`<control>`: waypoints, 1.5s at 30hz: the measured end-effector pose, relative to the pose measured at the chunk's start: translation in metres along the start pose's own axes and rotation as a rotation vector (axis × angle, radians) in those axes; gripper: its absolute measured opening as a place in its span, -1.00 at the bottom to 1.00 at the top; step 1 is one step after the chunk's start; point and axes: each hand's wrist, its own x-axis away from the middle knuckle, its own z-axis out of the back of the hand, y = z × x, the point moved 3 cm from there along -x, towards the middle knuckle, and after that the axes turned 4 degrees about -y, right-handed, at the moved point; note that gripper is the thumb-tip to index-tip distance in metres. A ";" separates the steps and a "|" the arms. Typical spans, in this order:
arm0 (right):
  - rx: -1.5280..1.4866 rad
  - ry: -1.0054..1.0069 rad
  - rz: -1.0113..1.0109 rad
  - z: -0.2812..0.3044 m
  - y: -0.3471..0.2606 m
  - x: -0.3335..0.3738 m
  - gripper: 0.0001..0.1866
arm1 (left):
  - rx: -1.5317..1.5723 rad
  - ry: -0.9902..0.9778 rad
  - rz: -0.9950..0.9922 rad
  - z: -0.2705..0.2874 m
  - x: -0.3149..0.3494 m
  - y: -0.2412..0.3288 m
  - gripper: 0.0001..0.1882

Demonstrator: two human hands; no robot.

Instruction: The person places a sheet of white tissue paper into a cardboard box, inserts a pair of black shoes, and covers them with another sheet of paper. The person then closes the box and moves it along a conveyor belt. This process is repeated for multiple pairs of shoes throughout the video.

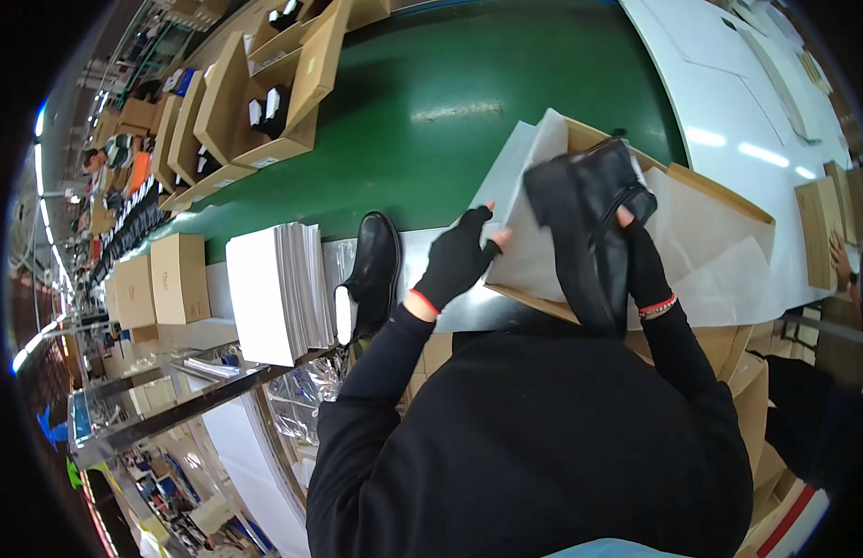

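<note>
A black ankle boot point(580, 209) is held over an open cardboard shoebox point(766, 223) by my right hand point(647, 265), whose thumb presses on its side. White tissue paper point(710, 242) lines the box and spreads over its edges. My left hand point(455, 259), in a black fingerless glove, is apart from the boot, thumb and fingers spread near the box's left side. A second black boot point(374, 270) lies to the left of it on the metal table edge, with white stuffing showing at its opening.
Left of the second boot stands a stack of white paper sheets point(264, 293). Closed cardboard boxes point(179, 279) stand farther left. On the green conveyor belt point(506, 60), open boxes point(264, 149) hold dark shoes. Another person's hand point(839, 260) touches cardboard at the far right.
</note>
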 end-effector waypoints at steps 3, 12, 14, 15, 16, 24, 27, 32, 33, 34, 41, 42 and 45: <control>-0.268 0.169 0.030 0.051 0.017 -0.034 -0.52 | -0.145 -0.157 0.028 -0.048 0.010 -0.008 -0.35; -0.469 0.150 0.105 0.112 0.062 -0.090 -0.50 | -0.077 -0.135 -0.069 -0.069 0.018 -0.014 -0.30; -0.478 0.175 0.169 0.116 0.075 -0.120 -0.46 | -0.091 -0.182 -0.071 -0.073 0.015 -0.011 -0.29; -0.486 0.182 0.196 0.116 0.082 -0.132 -0.44 | -0.105 -0.203 -0.068 -0.073 0.015 -0.009 -0.28; -0.508 0.188 0.176 0.113 0.090 -0.138 -0.43 | -0.115 -0.197 -0.050 -0.070 0.016 -0.008 -0.33; 0.467 0.420 0.046 0.081 0.066 -0.043 -0.44 | 0.119 0.143 0.361 -0.067 0.023 -0.093 -0.53; 1.547 0.430 0.775 0.057 0.011 0.035 -0.48 | -0.436 0.217 0.238 -0.077 0.013 -0.124 -0.47; 1.861 0.249 0.510 0.077 0.030 0.086 -0.50 | -0.506 0.142 0.059 -0.098 -0.001 -0.141 -0.54; 1.889 0.166 0.583 0.067 0.032 0.090 -0.53 | -0.440 0.117 0.029 -0.096 -0.006 -0.155 -0.56; 1.877 0.142 0.533 0.062 0.034 0.094 -0.55 | -0.495 0.086 0.008 -0.088 -0.015 -0.156 -0.64; 1.838 -0.146 0.234 0.056 0.086 0.098 -0.66 | 0.334 0.210 -0.046 0.038 -0.065 0.003 -0.82; 1.770 -0.162 0.329 0.058 0.096 0.092 -0.68 | 0.340 0.111 -0.072 0.048 -0.058 0.022 -0.84; 1.627 -0.114 0.476 0.042 0.128 0.076 -0.68 | 0.351 -0.303 -0.162 0.043 -0.027 0.056 -0.84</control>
